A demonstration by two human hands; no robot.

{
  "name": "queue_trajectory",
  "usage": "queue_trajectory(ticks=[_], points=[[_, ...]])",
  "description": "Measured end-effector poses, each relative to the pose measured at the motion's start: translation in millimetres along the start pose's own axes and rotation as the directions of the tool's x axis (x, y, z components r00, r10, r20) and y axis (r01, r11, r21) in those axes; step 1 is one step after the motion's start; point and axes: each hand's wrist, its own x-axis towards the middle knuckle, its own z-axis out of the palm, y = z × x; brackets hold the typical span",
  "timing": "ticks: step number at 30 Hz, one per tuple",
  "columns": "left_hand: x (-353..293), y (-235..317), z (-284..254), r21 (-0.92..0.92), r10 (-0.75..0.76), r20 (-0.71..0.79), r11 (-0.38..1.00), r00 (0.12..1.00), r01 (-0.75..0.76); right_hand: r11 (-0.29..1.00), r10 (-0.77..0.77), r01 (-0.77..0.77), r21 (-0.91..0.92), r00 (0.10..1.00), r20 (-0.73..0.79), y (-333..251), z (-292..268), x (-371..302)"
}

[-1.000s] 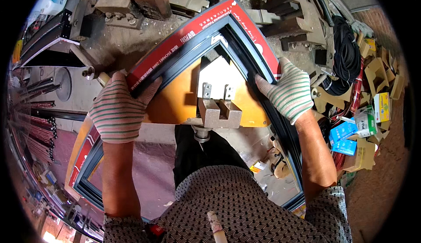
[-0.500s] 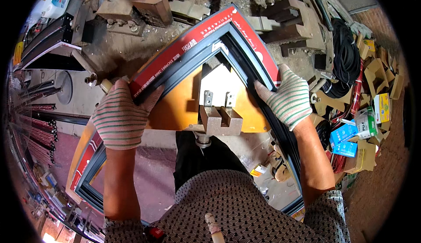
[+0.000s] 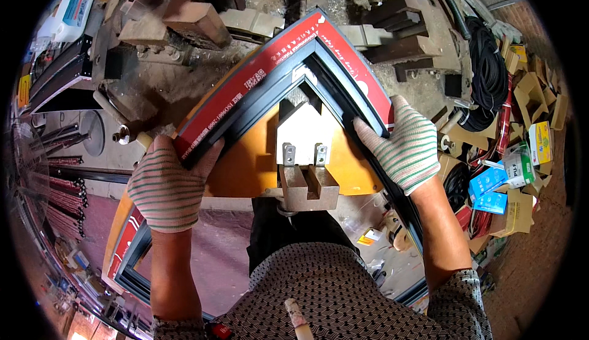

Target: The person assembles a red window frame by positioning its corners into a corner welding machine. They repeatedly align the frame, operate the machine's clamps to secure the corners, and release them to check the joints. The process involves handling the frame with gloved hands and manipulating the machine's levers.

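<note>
A dark window frame (image 3: 257,104) with red printed film along its outer faces lies across a machine, its mitred corner pointing away from me. My left hand (image 3: 169,183), in a striped knit glove, is closed around the left side of the frame. My right hand (image 3: 405,143), gloved alike, grips the right side, with its thumb on the inner edge. Inside the corner sits a pale pointed metal plate (image 3: 304,131) with two small brackets, above a notched steel block (image 3: 308,186). An orange machine plate (image 3: 245,150) shows beneath. The frame's lower parts pass behind my forearms.
Heavy steel jaws (image 3: 399,33) and metal blocks (image 3: 196,24) stand on the dusty machine bed beyond the corner. Black coiled gaskets (image 3: 489,64), cartons (image 3: 515,214) and blue boxes (image 3: 488,189) lie at right. A white jug (image 3: 75,15) and bundled profiles (image 3: 66,199) are at left.
The view has shifted a little, so the notched block appears lower. The frame's corner now stands slightly farther from that block. Both hands keep their hold on the frame.
</note>
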Motion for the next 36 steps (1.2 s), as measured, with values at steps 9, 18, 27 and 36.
queue_trajectory(ticks=[9,18,27,36], points=[[-1.0,-2.7,3.5,-0.012,0.012,-0.007,1.0,1.0,-0.012,1.0,0.03,-0.03,0.006,0.999,0.025,-4.4,-3.6,1.5],[-0.2,-4.9,3.1,-0.052,0.005,0.008,0.999,1.0,-0.005,0.998,0.025,-0.025,0.058,1.0,0.008,-1.4,-2.9,3.3],[-1.3,-5.5,3.5,-0.034,0.0,-0.005,0.999,1.0,0.0,1.0,0.019,-0.019,0.018,1.0,0.013,-4.9,-3.8,4.8],[0.6,-4.0,1.6,-0.06,0.013,0.001,0.998,1.0,-0.013,1.0,0.02,-0.02,-0.006,1.0,0.012,-3.5,-3.0,5.3]])
